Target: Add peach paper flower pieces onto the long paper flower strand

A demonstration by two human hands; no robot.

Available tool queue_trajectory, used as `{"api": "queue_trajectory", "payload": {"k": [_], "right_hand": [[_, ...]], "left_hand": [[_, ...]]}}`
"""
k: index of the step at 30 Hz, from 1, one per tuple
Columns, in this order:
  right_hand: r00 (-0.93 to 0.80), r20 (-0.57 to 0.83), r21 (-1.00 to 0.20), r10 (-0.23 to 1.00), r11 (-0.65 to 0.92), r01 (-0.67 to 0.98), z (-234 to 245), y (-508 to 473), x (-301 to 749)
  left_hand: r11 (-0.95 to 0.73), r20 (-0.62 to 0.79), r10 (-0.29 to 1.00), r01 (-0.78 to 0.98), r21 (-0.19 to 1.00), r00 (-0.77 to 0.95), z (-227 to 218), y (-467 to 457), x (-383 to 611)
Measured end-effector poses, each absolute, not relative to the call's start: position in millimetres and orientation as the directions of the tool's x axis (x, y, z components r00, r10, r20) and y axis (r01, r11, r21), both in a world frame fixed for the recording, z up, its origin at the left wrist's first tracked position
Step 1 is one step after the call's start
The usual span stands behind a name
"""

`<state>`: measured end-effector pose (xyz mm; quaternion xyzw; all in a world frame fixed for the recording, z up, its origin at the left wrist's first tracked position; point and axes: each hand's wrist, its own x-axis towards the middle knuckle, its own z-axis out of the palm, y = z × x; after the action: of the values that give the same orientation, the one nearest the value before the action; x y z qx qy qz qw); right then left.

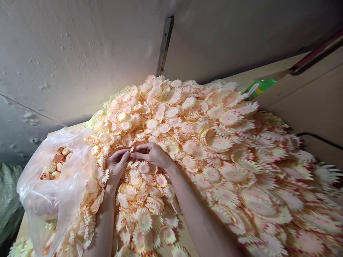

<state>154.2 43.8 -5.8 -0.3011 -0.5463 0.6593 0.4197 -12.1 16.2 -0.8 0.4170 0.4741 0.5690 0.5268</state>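
Head view: left hand (117,164) and right hand (151,156) meet low over the heap, thumb and forefinger of each closed on a small flower piece (132,151). Piece sits between the two sets of fingertips, just above the paper-like flowers (193,151); too small to tell its exact shape.

Step in hand looks like fine two-handed fingertip work on that one piece. Next move, I judge, calls for a light, steady pinch so the petals don't crush.

Around: clear plastic bag (75,192) left of the left hand, small rolled flowers (59,157) showing in its gap; green packet (261,88) beyond the heap, dark cable (321,137) at right. Loose flowers crowd both forearms; snagging them seems the likeliest nuisance, with the bag's slack film near the left arm
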Motion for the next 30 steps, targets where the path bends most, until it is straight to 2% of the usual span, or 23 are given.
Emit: {"api": "queue_trajectory", "payload": {"k": [12, 22, 30], "right_hand": [[-0.469, 0.047, -0.979, 0.882, -0.052, -0.195, 3.4, 41.5, 153.9], [-0.451, 0.059, -0.984, 0.891, -0.024, -0.177, -3.4, 42.4, 153.8], [-0.553, 0.118, -0.991, 0.825, 0.066, -0.114, 2.7, 43.1, 157.1]], "left_hand": [[-0.004, -0.019, 0.994, -0.209, 0.978, -0.108, -1.1, 17.1, -11.6], [0.0, -0.013, 0.995, -0.129, 0.992, -0.097, 2.3, 14.6, -11.0], [0.066, -0.132, 0.966, -0.282, 0.957, -0.223, 5.2, 18.7, -8.3]]}}
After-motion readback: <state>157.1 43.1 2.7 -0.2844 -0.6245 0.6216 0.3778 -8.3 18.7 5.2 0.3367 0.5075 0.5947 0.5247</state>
